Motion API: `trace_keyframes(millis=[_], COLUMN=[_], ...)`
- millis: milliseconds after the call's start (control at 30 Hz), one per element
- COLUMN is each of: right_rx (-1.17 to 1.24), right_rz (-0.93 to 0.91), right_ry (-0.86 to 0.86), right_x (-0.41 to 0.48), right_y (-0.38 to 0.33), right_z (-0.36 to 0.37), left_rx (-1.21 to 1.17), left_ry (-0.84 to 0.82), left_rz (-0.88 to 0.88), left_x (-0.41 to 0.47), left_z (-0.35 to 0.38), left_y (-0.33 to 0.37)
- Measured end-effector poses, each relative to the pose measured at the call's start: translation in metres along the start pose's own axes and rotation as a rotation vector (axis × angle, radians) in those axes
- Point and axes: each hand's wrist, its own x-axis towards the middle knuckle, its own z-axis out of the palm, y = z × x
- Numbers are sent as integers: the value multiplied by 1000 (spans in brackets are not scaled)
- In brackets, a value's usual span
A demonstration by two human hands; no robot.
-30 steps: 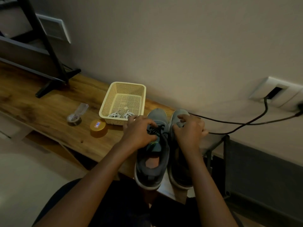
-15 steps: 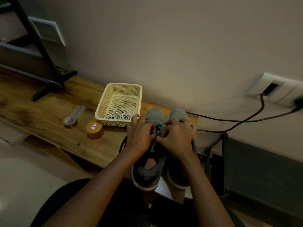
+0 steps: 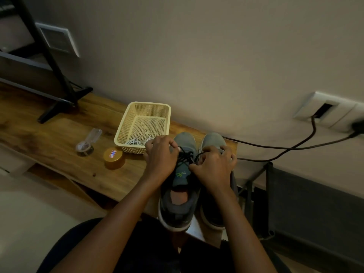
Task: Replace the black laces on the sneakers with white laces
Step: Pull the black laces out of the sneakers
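Two grey sneakers stand side by side at the right end of the wooden table, toes toward the wall. The left sneaker (image 3: 180,186) carries a black lace (image 3: 186,157) crossing its eyelets. My left hand (image 3: 160,156) pinches one strand of that lace at the shoe's left side. My right hand (image 3: 213,166) pinches the other strand and covers most of the right sneaker (image 3: 213,139). White laces (image 3: 136,142) lie coiled in the near corner of a cream mesh basket (image 3: 126,125).
A round brown lidded tin (image 3: 114,157) and a roll of clear tape (image 3: 85,147) sit left of the shoes. A black stand foot (image 3: 59,105) rests on the table's far left. Black cables (image 3: 285,148) run from wall sockets on the right.
My hands were bunched together over the left sneaker's lacing half a second ago. They have drawn apart, each pulling a black strand sideways, and the lacing now shows between them.
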Motion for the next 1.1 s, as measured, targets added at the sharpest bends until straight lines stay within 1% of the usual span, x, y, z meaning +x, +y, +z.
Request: trace_keyframes(millis=[167,267,367,600,667,700,767,800,867,933,1033,1100], right_rx=[48,68,74,57,27,13,7,15,27,38,73,89], right_rz=[-14,-23,-43,-37,-30,-25,-15,-15,-33,-44,-32,-32], right_ry=[-32,-38,-36,-16,-17,-18,-16,-12,-16,-21,-21,-14], right_x=[3,3,4,3,3,3,2,1,0,0,2,2], right_y=[-1,-1,0,1,2,3,4,3,0,-3,-2,0], right_z=[0,-1,-1,-1,-2,-3,-5,-6,-7,-6,-2,0], left_rx=[223,306,395,513,458,399,290,259,234,229,184,228], left_ry=[-99,-127,-112,-88,-47,10,149,188,178,128,87,32], left_rz=[206,240,279,369,360,331,218,153,70,71,140,244], left_x=[-7,-10,-10,-11,-9,-7,1,5,8,5,-2,-4], left_z=[3,4,4,8,6,3,-9,-15,-22,-20,-13,-8], left_y=[2,3,4,4,4,2,-2,-6,-11,-12,-6,-1])
